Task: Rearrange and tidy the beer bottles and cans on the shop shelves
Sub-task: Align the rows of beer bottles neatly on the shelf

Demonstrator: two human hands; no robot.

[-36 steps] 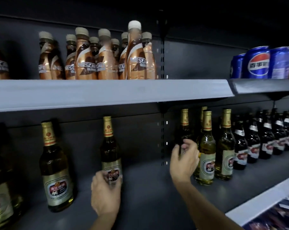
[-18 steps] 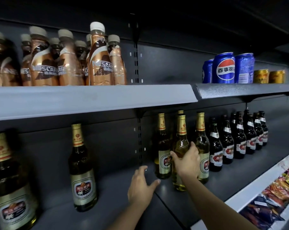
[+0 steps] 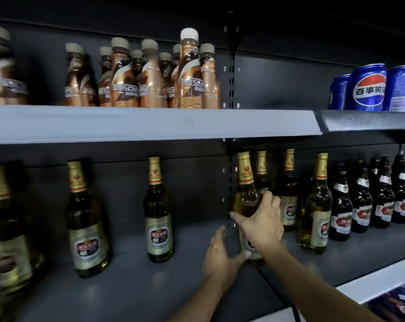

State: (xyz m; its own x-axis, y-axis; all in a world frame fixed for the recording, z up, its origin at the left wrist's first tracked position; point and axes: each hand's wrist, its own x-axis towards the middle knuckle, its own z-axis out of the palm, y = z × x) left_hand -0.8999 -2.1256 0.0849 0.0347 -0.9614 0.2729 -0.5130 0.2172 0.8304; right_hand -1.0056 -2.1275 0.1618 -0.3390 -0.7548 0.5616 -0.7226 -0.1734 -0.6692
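Two hands on one gold-necked beer bottle (image 3: 245, 196), right hand (image 3: 259, 224) gripping its shoulder, left hand (image 3: 220, 254) open-fingered at its base

Dim, dark shelving lit from the front, glare on glass, motion blur at left, wide-angle bending at edges.

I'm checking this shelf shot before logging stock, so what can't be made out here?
Head view only:
- Label of the gold-foil-necked green glass beer bottle: covered by the right hand gripping it.
- Its base: hidden behind the open left hand.
- Leftmost beer bottle: motion-blurred, cut by the frame edge.
- Blue cola cans: the rightmost is cropped.
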